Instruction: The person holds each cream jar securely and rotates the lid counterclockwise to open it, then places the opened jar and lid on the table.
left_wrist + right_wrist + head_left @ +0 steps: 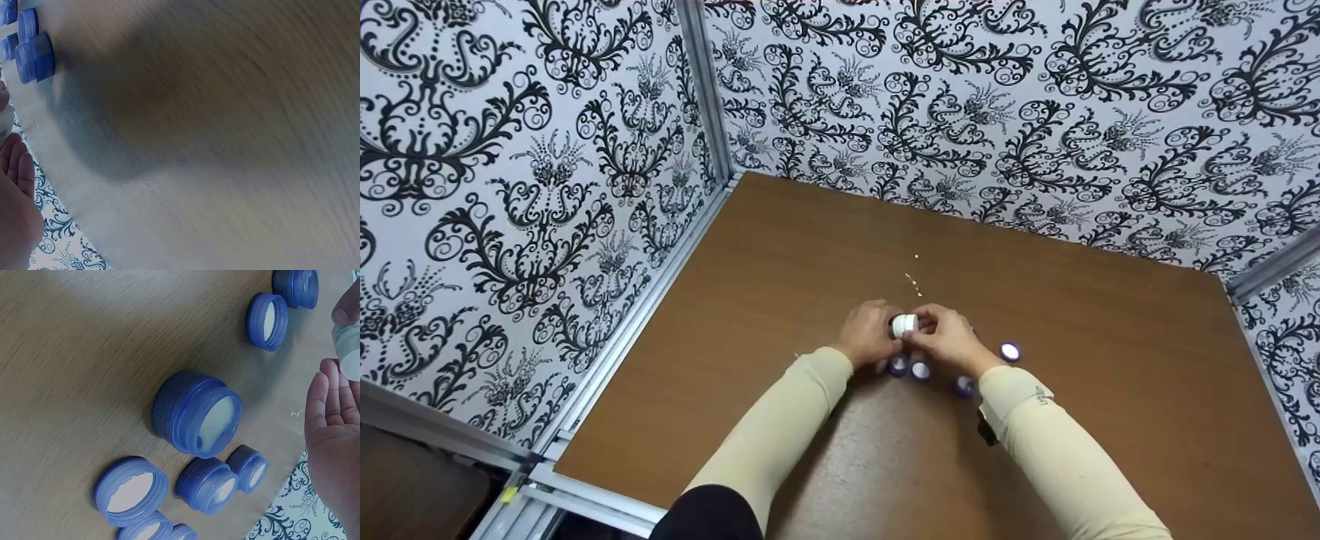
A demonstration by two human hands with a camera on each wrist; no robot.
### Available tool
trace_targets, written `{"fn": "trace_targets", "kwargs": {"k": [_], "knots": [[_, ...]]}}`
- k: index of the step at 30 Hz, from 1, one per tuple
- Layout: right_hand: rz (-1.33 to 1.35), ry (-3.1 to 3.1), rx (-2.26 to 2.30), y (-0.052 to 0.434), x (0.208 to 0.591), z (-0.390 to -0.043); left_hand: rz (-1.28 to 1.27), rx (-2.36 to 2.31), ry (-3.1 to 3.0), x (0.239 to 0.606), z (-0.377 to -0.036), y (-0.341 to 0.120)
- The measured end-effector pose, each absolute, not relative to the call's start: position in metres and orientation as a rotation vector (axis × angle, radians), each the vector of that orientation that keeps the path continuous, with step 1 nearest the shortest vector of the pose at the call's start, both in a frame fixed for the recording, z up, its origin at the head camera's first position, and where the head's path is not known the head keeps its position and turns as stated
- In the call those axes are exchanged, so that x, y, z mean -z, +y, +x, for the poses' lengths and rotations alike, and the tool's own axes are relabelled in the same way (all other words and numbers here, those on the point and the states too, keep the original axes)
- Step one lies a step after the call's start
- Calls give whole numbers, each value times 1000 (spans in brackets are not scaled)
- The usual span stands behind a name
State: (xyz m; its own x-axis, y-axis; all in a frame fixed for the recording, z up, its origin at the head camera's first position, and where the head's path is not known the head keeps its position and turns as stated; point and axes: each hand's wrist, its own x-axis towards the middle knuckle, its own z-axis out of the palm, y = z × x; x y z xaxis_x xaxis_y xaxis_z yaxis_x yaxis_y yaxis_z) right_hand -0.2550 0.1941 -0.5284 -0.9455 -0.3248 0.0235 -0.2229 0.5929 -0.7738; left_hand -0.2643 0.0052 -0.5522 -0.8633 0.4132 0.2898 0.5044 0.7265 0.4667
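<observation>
Two patterned walls (1035,112) in black and white enclose a brown wooden table (825,247), framed by aluminium rails (709,97) at the corners. Near the middle of the table a person in beige sleeves (780,420) has brought both hands together over a loose cluster of blue caps (197,413), which lie open side up or on their edges, their pale liners showing. One cap (1010,351) sits a little apart to the person's right; the others lie just beneath and beside the wrists.

Held above the table, between the two hands, is a small white bottle (904,325). The left hand (870,334) curls its fingers round one end of it, and the right hand (949,337) pinches the other end with thumb and fingertips, as the right wrist view also suggests, where a fingertip rests on the white rim at the frame's edge. The left wrist view is too blurred to add anything about that grip.

Judging by this, the step in hand is a twisting or fitting action on the bottle's top. A next move would call for one hand keeping the bottle steady while the other turns, without knocking the caps lying close below.

Tiny pale specks (913,281) dot the wood just beyond the hands.
</observation>
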Motion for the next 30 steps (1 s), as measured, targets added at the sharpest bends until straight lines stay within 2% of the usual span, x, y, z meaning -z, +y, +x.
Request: {"fn": "trace_targets", "kwargs": {"k": [30], "knots": [[-484, 2693, 1281, 198, 524, -254, -707, 833, -2771, 551, -263, 5]]}}
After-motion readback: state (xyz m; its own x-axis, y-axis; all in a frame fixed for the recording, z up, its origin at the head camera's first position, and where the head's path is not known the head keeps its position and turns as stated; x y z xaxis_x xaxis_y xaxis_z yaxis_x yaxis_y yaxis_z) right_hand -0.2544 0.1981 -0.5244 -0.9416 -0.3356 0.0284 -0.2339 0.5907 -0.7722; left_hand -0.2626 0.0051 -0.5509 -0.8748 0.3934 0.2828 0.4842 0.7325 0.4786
